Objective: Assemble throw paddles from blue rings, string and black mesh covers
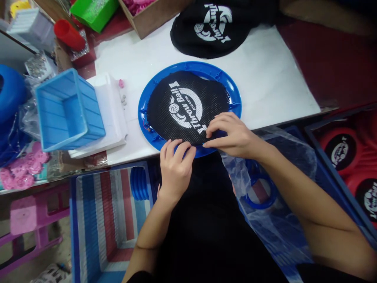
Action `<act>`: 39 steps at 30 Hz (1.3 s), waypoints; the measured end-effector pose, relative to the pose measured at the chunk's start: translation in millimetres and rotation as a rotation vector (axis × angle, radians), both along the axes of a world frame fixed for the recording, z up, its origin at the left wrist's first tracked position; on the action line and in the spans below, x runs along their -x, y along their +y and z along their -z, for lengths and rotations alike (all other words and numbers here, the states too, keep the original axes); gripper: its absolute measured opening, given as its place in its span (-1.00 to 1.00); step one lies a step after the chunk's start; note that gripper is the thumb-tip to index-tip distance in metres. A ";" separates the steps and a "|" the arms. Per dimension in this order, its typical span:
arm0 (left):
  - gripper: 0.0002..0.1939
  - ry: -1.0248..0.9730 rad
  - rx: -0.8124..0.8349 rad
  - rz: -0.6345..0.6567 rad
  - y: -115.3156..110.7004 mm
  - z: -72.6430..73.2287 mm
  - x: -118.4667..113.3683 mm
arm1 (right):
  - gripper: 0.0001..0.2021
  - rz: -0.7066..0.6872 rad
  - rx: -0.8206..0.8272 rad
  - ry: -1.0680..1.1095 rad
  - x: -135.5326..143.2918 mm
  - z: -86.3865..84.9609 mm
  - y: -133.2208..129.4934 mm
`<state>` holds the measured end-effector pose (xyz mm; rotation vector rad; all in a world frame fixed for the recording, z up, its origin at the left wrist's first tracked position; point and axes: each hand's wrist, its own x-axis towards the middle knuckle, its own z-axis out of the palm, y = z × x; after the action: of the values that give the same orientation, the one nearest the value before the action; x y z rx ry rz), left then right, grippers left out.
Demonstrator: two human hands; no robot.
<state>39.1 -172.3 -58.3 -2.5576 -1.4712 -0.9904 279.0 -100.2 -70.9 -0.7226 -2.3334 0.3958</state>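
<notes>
A blue plastic ring [236, 92] lies on the white work surface in front of me. Black mesh fabric [159, 98] with a white "Throw Ball" print covers its middle, and the fabric's upper edge is wavy and falls short of the rim. At the near rim, my left hand [176, 167] has its fingers curled over the mesh edge. My right hand [231, 133] pinches that edge a little to the right, thumb and forefinger close together. Small reddish wires or parts [147, 126] show at the ring's lower left.
More printed black fabric [188, 35] lies behind the ring. An upright light-blue bin [85, 114] sits on a white tray [113, 118] at left. Below are a striped-lined crate [112, 208] and clear plastic wrap [297, 153]. Red printed discs [353, 145] fill a crate at right.
</notes>
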 end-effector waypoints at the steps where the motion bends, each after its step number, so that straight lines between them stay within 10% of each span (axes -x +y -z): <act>1: -0.76 -0.005 0.006 -0.004 -0.5 0.3 -0.4 | -0.74 -0.003 -0.006 -0.002 0.2 -0.5 -0.2; 11: -0.82 0.137 0.093 0.053 8.1 -18.0 -1.0 | -0.75 -0.008 0.053 -0.057 0.6 -12.6 -1.7; 20: -0.74 -0.084 0.042 0.219 15.5 4.1 21.6 | -0.81 0.149 0.091 0.015 -20.4 -23.0 -18.8; 28: -0.89 -0.321 0.521 0.588 57.6 -21.4 84.0 | -0.73 -0.003 -0.073 -0.208 -5.2 -55.6 -57.2; 34: -0.87 -0.345 0.453 0.070 131.6 -39.3 76.1 | -0.79 0.111 -0.003 -0.035 3.6 -64.0 37.8; 39: -0.94 -0.092 0.612 -0.039 178.7 -38.1 63.7 | -0.82 0.100 0.104 -0.234 39.5 -52.5 151.1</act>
<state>-24.7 6.4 -20.3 -2.8721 -2.1160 -0.7429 239.5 50.9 -18.5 -0.9778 -2.4953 0.4094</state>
